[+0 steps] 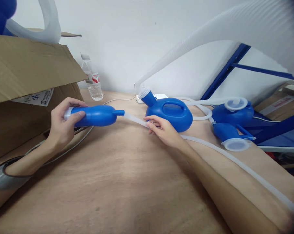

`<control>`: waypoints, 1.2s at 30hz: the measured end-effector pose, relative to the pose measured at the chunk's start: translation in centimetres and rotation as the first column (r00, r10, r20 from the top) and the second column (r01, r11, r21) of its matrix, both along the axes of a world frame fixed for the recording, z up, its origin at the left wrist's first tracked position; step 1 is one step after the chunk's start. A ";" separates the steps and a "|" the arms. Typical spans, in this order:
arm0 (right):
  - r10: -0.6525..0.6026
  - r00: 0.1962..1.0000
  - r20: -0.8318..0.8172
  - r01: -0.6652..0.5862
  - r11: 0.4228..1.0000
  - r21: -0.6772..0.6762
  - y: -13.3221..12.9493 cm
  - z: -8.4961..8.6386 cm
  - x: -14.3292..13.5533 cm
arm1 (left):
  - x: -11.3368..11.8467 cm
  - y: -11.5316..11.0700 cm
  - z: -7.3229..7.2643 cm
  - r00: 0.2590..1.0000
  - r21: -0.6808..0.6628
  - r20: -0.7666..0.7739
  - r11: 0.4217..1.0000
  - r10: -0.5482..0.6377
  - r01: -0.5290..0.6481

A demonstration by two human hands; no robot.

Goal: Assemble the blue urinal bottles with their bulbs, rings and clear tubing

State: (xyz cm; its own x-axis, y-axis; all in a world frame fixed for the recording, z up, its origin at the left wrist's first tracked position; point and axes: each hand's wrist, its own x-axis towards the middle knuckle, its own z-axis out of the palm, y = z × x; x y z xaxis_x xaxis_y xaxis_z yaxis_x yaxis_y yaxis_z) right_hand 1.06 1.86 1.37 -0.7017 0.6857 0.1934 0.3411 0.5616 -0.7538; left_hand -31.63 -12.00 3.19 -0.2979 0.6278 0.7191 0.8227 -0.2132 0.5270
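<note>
My left hand (65,118) wraps round the collar end of a blue plastic urinal bottle (98,116), held sideways above the table. Its narrow spout points right. In my right hand (163,129), the fingers pinch a translucent hose (135,119) a short way behind its end. That hose end lies right at the spout tip; whether the two touch I cannot tell. The rest of the hose runs out to the lower right. Just behind my right hand stands a blue urinal jug (171,113) with a handle, a white cap and a thick ribbed hose (186,44) rising from it.
An open cardboard box (32,71) stands at the left, with a water bottle (92,78) beside it. At the right lie more blue urinals (232,113) with pale lids and hoses. A power strip (159,97) sits by the wall, near a blue metal frame (225,71).
</note>
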 end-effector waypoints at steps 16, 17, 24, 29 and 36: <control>-0.100 0.980 0.173 0.013 0.896 0.445 -2.9 0.4 -0.8 | 3.6 -1.1 0.5 0.988 0.091 -0.115 0.989 -0.104 0.115; -0.132 0.976 0.174 0.029 0.868 0.496 -2.8 0.3 -0.8 | 3.4 -1.1 0.4 0.989 0.084 -0.116 0.991 -0.093 0.103; -0.192 0.968 0.162 0.056 0.795 0.603 -2.2 -0.6 -0.8 | 3.1 -0.8 -0.2 0.993 0.021 -0.086 0.996 -0.085 0.087; -0.158 0.971 0.177 0.017 0.789 0.615 -1.9 -0.8 -0.5 | 3.9 -0.9 0.5 0.998 -0.082 0.053 0.995 -0.044 0.048; -0.162 0.975 0.154 0.029 0.774 0.633 -1.7 -0.9 -0.4 | 4.0 -0.9 0.6 0.992 -0.146 0.129 0.989 0.005 0.014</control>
